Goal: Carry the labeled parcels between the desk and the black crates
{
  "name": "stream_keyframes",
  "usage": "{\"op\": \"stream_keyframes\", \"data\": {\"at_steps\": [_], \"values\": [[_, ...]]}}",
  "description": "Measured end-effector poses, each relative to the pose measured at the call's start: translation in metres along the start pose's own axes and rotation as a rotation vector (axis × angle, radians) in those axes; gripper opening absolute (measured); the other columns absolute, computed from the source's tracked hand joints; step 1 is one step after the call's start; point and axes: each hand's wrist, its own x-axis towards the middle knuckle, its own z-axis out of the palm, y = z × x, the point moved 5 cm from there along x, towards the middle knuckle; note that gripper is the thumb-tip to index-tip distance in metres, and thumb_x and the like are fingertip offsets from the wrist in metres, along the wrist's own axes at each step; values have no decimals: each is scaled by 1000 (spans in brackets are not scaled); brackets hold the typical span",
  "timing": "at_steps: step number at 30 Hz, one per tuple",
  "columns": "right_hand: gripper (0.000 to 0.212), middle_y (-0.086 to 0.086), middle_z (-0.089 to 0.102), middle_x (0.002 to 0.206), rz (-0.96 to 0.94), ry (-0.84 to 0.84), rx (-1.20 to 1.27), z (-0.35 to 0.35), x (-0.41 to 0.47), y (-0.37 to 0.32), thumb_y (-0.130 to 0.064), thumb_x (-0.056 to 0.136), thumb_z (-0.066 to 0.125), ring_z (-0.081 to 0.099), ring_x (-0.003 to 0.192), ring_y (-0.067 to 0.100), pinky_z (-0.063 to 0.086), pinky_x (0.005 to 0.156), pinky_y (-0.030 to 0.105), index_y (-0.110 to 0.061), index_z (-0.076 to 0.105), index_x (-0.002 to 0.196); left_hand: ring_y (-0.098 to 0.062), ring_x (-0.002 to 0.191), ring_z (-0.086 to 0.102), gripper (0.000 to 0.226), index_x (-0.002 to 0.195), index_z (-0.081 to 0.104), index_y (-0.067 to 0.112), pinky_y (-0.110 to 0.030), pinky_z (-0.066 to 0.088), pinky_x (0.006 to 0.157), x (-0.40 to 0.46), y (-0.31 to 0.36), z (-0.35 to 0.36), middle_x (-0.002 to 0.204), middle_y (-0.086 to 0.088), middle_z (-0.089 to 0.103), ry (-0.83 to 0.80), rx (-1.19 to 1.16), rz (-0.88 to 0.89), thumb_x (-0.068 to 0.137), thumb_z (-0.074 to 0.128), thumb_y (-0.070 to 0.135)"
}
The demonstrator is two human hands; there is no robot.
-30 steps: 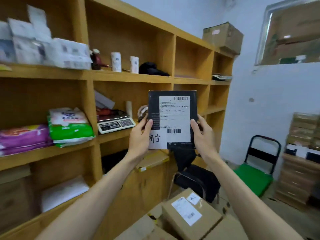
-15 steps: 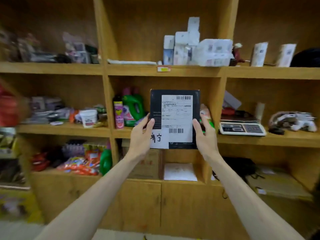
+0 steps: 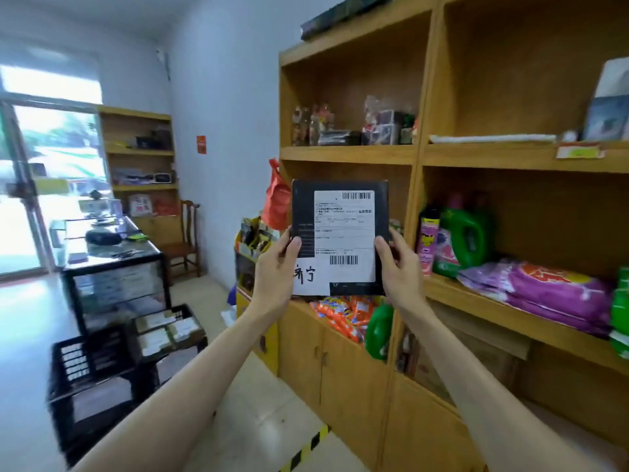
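I hold a flat black parcel (image 3: 340, 238) upright at chest height, its white shipping label with barcodes facing me. My left hand (image 3: 276, 270) grips its lower left edge, thumb on the front. My right hand (image 3: 398, 267) grips its lower right edge the same way. Two black crates (image 3: 92, 386) stand on the floor at lower left; the farther crate (image 3: 170, 330) holds several labeled boxes. A dark glass-topped desk (image 3: 112, 264) stands behind them, toward the doorway.
A tall wooden shelf unit (image 3: 418, 158) fills the right side, stocked with detergent bottles (image 3: 466, 236) and bags. A wooden chair (image 3: 185, 240) stands by the far wall. A yellow-black floor stripe (image 3: 306, 447) lies at my feet. A bright glass door is at far left.
The view has swung left: the shelves slid to the right and the crates, desk and doorway came into sight. Both hands keep the same grip on the parcel.
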Motion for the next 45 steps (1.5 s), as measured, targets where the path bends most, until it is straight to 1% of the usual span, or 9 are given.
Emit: {"op": "stream_keyframes", "data": {"at_steps": [5, 10, 17, 25, 29, 33, 36, 40, 45], "values": [[41, -13, 57, 136, -13, -206, 138, 90, -7, 7, -33, 104, 50, 52, 125, 1, 45, 93, 8, -20, 50, 144, 25, 89, 60, 29, 133, 43, 29, -1, 45, 76, -21, 3, -77, 107, 29, 59, 168, 83, -34, 108, 45, 14], [43, -10, 58, 135, -5, -335, 254, 175, -20, -13, -31, 104, 50, 57, 105, -13, 42, 78, 0, -17, 50, 145, -1, 123, 52, 48, 153, 41, 14, -2, 44, 87, -30, 4, -162, 137, 15, 52, 320, 239, -87, 107, 48, 27], [46, -4, 57, 139, 24, -443, 405, 277, -29, -49, -34, 104, 50, 59, 122, 14, 54, 98, 34, -24, 44, 148, -13, 140, 46, 53, 154, 41, 14, -21, 37, 108, -25, 8, -260, 153, 3, 48, 451, 347, -89, 106, 49, 35], [45, -4, 61, 134, 12, -476, 397, 345, -30, -54, -33, 105, 49, 61, 119, 12, 56, 93, 28, -20, 46, 148, -8, 133, 49, 48, 151, 47, 15, -31, 40, 115, -8, -10, -319, 145, 5, 55, 494, 288, -80, 106, 51, 30], [45, -3, 60, 136, 34, -473, 379, 371, -34, -46, -31, 105, 49, 59, 120, 12, 54, 99, 38, -17, 47, 147, -14, 128, 59, 46, 147, 53, 20, -45, 47, 111, -3, -32, -340, 135, 10, 64, 485, 308, -107, 105, 52, 37], [40, -22, 57, 119, 28, -479, 385, 399, -26, -43, -28, 105, 49, 58, 106, -8, 53, 88, 14, -17, 50, 143, -14, 130, 57, 48, 149, 51, 21, -43, 46, 112, 13, -51, -361, 141, 5, 61, 489, 315, -115, 105, 51, 39], [43, -4, 60, 135, 21, -493, 383, 419, -16, -37, -31, 104, 50, 57, 123, 8, 53, 100, 30, -15, 50, 145, -10, 131, 54, 46, 150, 50, 20, -29, 43, 110, 26, -61, -375, 143, 7, 59, 505, 316, -113, 106, 51, 34], [50, -3, 56, 143, 30, -524, 376, 454, 2, -19, -39, 103, 50, 53, 130, 12, 49, 106, 41, -20, 45, 149, -12, 128, 58, 45, 148, 53, 23, -40, 47, 111, 53, -91, -395, 139, 6, 63, 500, 329, -127, 105, 51, 38], [45, -2, 59, 138, 10, -534, 407, 496, 39, 7, -31, 105, 48, 57, 123, 9, 54, 95, 21, -18, 46, 148, -15, 130, 58, 46, 147, 54, 22, -45, 46, 112, 98, -128, -407, 140, 6, 63, 507, 341, -135, 105, 52, 40]]}}
